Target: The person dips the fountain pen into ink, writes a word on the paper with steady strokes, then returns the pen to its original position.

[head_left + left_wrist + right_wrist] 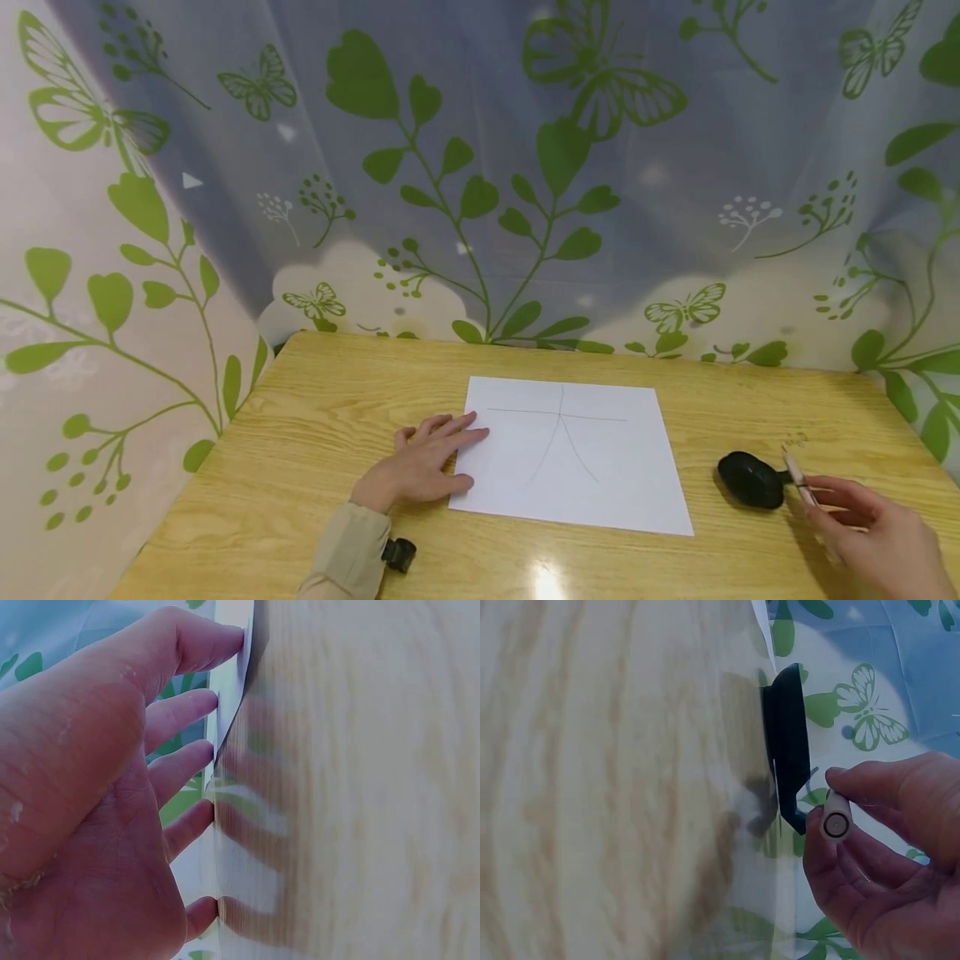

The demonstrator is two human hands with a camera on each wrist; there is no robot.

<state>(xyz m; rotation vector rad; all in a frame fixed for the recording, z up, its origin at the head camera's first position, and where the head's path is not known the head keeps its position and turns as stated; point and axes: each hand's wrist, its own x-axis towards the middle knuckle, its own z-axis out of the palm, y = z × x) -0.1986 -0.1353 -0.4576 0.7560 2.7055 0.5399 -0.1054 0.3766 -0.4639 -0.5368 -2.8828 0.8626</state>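
A white sheet of paper [517,483] lies on the table with thin drawn lines: a crossbar, a short upright and two strokes slanting down. My left hand [423,467] rests at its left edge, fingers spread and fingertips on the paper. In the left wrist view, the thumb [217,645] touches the lifted edge of the sheet. Off to the right, my right hand [881,525] pinches a slim whitish pencil [798,479] between thumb and fingers. Just beside it is a black oval object [750,480] with a short stem; whether the pencil touches that stem I cannot tell.
Small dark crumbs [797,438] are scattered on the wooden table [360,383] beyond the pencil. A curtain [480,275] with green leaves and butterflies hangs along the back and sides. A black device [399,553] sits at my left wrist.
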